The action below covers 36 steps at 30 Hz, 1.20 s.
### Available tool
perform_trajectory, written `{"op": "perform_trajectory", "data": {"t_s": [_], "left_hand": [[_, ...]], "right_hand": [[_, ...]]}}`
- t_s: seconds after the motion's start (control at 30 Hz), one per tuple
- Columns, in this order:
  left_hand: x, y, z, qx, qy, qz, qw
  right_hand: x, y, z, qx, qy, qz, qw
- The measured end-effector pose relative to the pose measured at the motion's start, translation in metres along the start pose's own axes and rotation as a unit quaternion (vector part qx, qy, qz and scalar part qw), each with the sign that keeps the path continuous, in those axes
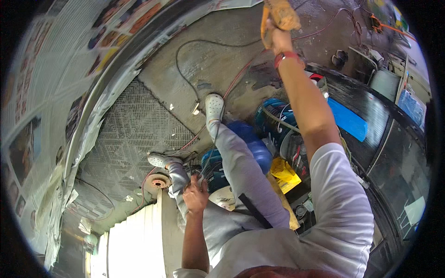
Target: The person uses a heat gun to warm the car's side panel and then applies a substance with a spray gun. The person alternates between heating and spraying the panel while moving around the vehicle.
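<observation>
R hand (280, 41), outstretched, holds a worn, bulky orange handheld tool (284, 16), fingers apparently wrapped round it. L hand (195, 197): fingers bent; can't tell if pinching anything. Left of those, a round, rust-centred disc (158, 182). Prob. mid-job: tool's in use or ready; what's done/left isn't visible.

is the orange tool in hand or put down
In hand: the right hand is closed on the orange tool, its arm stretched forward. Whether it is running, I cannot tell.
</observation>
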State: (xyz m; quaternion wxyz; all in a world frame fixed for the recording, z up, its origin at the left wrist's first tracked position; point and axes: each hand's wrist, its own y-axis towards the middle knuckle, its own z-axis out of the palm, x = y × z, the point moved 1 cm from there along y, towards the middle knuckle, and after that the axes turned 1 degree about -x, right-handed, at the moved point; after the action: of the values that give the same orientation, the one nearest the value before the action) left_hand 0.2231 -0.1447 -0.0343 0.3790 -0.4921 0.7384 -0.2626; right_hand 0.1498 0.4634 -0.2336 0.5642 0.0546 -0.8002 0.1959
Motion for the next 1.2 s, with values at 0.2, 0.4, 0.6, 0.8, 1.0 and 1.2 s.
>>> {"op": "perform_trajectory", "data": {"t_s": [0.2,0.4,0.6,0.8,1.0,1.2], "left_hand": [[0.119,-0.074,0.030,0.024,0.050,-0.096,0.994],[0.192,-0.112,0.056,0.034,0.065,-0.125,0.989],[0.239,-0.113,0.050,0.035,-0.059,-0.076,0.995],[0.274,-0.128,0.052,0.020,-0.110,-0.081,0.990],[0.300,-0.136,0.057,0.011,-0.124,-0.096,0.988],[0.322,-0.141,0.063,-0.006,-0.217,-0.106,0.971]], "right_hand": [[0.011,-0.195,0.085,0.107,-0.081,0.032,0.990],[0.019,-0.368,0.170,0.245,-0.169,-0.042,0.954],[-0.033,-0.515,0.255,0.302,-0.284,-0.257,0.873],[-0.041,-0.642,0.345,0.372,-0.184,-0.240,0.878],[-0.020,-0.745,0.427,0.490,-0.161,-0.048,0.855],[-0.044,-0.843,0.517,0.513,-0.063,-0.109,0.849]]}}
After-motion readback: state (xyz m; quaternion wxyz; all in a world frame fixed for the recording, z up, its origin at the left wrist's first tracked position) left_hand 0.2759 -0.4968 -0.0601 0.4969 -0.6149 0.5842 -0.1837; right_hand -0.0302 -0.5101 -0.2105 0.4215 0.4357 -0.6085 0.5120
